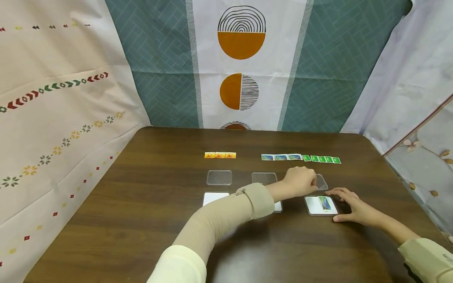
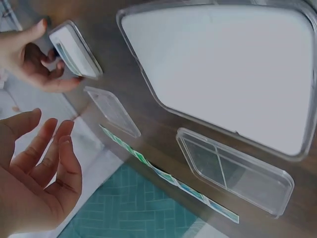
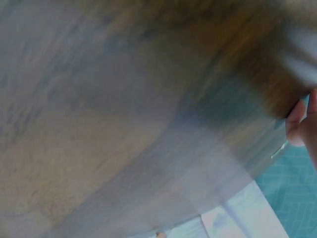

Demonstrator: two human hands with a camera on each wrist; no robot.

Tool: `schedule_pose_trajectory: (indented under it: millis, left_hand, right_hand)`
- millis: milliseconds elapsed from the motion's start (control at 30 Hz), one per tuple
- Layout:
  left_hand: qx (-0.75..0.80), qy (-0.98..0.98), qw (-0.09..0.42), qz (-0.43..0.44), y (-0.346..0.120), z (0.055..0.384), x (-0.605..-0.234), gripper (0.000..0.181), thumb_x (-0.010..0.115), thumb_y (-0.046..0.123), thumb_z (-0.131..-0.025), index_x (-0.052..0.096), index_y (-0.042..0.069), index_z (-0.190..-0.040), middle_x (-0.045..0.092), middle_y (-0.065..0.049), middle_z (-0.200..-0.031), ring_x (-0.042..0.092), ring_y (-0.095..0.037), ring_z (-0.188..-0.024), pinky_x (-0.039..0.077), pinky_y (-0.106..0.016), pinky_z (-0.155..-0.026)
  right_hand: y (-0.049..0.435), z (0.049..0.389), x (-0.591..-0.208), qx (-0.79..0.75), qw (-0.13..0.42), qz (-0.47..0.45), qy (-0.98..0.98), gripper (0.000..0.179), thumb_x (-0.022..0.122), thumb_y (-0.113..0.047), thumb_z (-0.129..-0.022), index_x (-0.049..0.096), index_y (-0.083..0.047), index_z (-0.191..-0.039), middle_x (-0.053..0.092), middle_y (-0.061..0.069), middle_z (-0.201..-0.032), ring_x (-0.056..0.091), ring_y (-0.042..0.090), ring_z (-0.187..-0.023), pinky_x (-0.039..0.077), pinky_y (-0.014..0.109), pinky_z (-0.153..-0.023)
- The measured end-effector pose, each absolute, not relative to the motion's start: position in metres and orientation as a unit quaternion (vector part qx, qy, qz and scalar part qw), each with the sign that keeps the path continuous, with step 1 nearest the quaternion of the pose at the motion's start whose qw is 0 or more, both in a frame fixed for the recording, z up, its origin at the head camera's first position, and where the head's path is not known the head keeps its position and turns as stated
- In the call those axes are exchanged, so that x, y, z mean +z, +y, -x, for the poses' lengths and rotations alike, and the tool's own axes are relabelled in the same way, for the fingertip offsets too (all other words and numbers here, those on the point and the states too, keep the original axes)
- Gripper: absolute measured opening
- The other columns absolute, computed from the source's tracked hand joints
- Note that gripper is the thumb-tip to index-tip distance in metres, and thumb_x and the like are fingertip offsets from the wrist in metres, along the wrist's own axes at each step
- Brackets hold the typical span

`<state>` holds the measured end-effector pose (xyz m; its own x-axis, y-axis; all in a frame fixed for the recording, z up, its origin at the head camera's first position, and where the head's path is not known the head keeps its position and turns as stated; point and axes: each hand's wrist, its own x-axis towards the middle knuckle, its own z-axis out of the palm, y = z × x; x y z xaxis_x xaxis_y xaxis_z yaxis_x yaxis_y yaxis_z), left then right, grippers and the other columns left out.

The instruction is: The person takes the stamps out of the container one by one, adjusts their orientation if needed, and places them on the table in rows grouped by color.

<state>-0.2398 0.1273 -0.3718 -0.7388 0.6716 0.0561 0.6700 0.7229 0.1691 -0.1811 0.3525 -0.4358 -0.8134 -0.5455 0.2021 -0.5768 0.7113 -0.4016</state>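
At the right end of the table, a clear plastic case [image 1: 313, 206] with a white inside bears a small blue-green picture piece [image 1: 325, 203]. My right hand [image 1: 359, 210] spreads round its right end, index finger at the far corner and thumb by the near one. Only the fingers of that hand show at the edge of the right wrist view. Beyond the case lies a clear lid [image 1: 321, 182], partly covered in the head view by my left hand [image 1: 300, 181]. In the left wrist view, the left fingers [image 2: 69, 166] are loosely bent with nothing between them.
A middle clear lid [image 1: 264, 178] and white-filled case [image 2: 223, 74] lie under and beside my left arm. Left of them are another lid [image 1: 219, 177] and case [image 1: 213, 196]. Behind run yellow picture pieces [image 1: 220, 155] and a row of blue [image 1: 281, 157] and green pieces [image 1: 321, 159].
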Motion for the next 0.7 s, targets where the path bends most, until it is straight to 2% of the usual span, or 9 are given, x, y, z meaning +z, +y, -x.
schedule_pose_trajectory:
  millis: [133,233,500,700]
  left_hand:
    - [0.09,0.931,0.006,-0.355,0.13,0.235,-0.373,0.012,0.066,0.037,-0.087,0.071,0.029,-0.08,0.066,0.019,-0.074,0.05,0.005,-0.053,0.037,-0.013,-0.046]
    - [0.092,0.934,0.007,-0.346,0.133,0.232,-0.375,0.011,0.067,0.039,-0.086,0.071,0.03,-0.08,0.066,0.02,-0.074,0.05,0.005,-0.054,0.037,-0.015,-0.047]
    - [0.073,0.937,0.007,-0.342,0.142,0.225,-0.383,0.016,0.068,0.045,-0.083,0.07,0.03,-0.077,0.064,0.021,-0.075,0.05,0.004,-0.056,0.037,-0.015,-0.048]
    - [0.052,0.939,0.003,-0.339,0.151,0.224,-0.388,0.02,0.069,0.049,-0.081,0.069,0.03,-0.074,0.063,0.02,-0.073,0.052,0.003,-0.059,0.04,-0.016,-0.05]
  right_hand:
    - [0.357,0.181,-0.436,0.242,0.019,-0.307,-0.92,0.076,0.084,-0.019,-0.066,0.046,-0.003,-0.13,0.043,0.004,-0.123,0.039,-0.007,-0.098,0.04,0.026,-0.073]
    - [0.36,0.182,-0.436,0.244,0.017,-0.32,-0.915,0.074,0.083,-0.017,-0.067,0.046,-0.003,-0.129,0.041,0.001,-0.124,0.039,-0.008,-0.101,0.043,0.026,-0.074]
    - [0.364,0.187,-0.438,0.268,-0.007,-0.335,-0.903,0.071,0.081,-0.012,-0.07,0.046,-0.001,-0.13,0.038,0.012,-0.126,0.032,-0.013,-0.106,0.043,0.02,-0.077]
    - [0.363,0.187,-0.435,0.284,-0.021,-0.332,-0.899,0.066,0.079,-0.011,-0.073,0.047,0.001,-0.129,0.036,0.012,-0.126,0.033,-0.014,-0.105,0.04,0.016,-0.078]
